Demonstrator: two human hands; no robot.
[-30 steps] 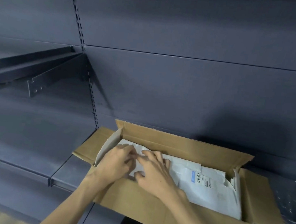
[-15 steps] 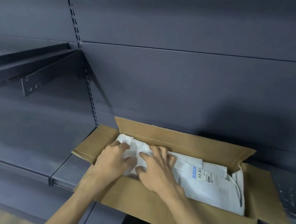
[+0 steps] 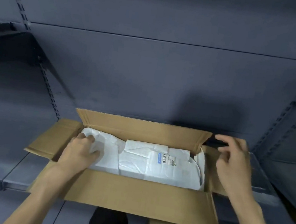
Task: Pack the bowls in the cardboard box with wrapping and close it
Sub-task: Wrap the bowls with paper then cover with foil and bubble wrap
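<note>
Box holds white wrapping; bowls not visible beneath, all four flaps open. Left hand rests flat on wrapping; right hand, loosely spread and empty, hovers at right flap. Judged: packing done, closing remains.

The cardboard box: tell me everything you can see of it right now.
The cardboard box is brown corrugated card, long and shallow, resting on a dark shelf. All four flaps are open: the back one upright, the near one hanging toward the person, the end ones splayed outward. White wrapping paper with a barcode label fills it. The left hand presses the paper inside; the right hand hovers at the right end flap.
</note>
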